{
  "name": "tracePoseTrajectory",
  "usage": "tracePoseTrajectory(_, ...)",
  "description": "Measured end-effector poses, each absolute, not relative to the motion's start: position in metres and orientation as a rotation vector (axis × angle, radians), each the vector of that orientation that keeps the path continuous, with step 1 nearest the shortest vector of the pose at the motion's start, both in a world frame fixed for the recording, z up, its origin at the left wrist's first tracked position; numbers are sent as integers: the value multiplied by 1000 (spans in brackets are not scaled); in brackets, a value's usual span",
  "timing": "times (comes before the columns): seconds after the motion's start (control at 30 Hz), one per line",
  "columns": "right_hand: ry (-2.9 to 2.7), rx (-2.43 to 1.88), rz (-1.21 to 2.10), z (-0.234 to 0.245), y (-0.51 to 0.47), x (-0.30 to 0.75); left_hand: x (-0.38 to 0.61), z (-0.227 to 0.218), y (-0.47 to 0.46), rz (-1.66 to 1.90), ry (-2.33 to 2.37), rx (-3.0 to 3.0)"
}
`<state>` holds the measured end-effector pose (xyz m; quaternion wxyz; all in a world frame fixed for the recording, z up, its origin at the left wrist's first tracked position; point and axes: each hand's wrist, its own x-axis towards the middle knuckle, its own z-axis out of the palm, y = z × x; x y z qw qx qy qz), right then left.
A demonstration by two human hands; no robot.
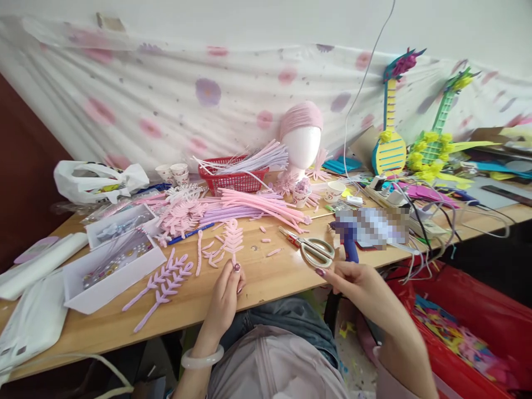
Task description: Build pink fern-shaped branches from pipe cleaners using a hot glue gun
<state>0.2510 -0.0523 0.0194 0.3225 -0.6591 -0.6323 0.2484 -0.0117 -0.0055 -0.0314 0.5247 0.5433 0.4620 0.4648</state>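
My left hand (226,291) pinches the stem of a pink pipe-cleaner leaf sprig (233,237) and holds it upright near the table's front edge. My right hand (353,280) is at the front edge, its thumb stretched out to the left and its other fingers bent; nothing shows in it. Just beyond that hand lie scissors with pale handles (318,252) and a blue glue gun (349,242). Short pink pipe-cleaner pieces (214,255) are left of the sprig. Two lilac pipe-cleaner sprigs (168,282) rest further left.
White boxes (112,271) of beads stand at left. Pink and lilac pipe cleaners (249,205) lie before a red basket (235,180). A foam head (302,145) with a pink wrap and paper cups (333,191) stand behind. Cables (436,216) tangle at right, above a red bin (477,299).
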Motion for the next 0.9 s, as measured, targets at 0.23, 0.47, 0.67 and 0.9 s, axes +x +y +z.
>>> tracePoseTrajectory(0.23, -1340, -2154, 37, 6, -53, 298, -15, -43, -1, 1166, 1104, 1195)
tracePoseTrajectory(0.47, -1192, -2008, -375, -17, 2, 292, -15, -45, -1, 1199, 1066, 1188)
tracePoseTrajectory(0.67, -1204, -2106, -382, -28, 24, 299, -14, -44, 0, 1166, 1057, 1149)
tracePoseTrajectory(0.9, -1305, -2192, -408, -24, 41, 302, -14, -46, -1, 1146, 1094, 1142)
